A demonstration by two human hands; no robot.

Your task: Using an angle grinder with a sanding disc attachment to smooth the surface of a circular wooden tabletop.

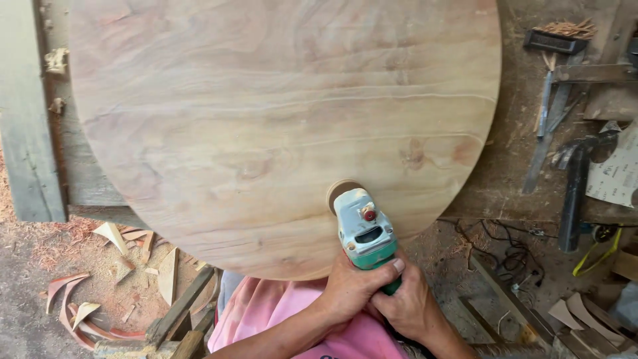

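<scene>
Your left hand [351, 287] wraps the green sander [364, 234] body, right hand [407, 307] clamped around its rear. It looks compact, rigid, probably buzzy; its pad rests on the round wooden tabletop [279, 126] near the lower edge.

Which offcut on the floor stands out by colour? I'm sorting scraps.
The curved reddish strip at far left; the other offcuts are pale wedges.
</scene>
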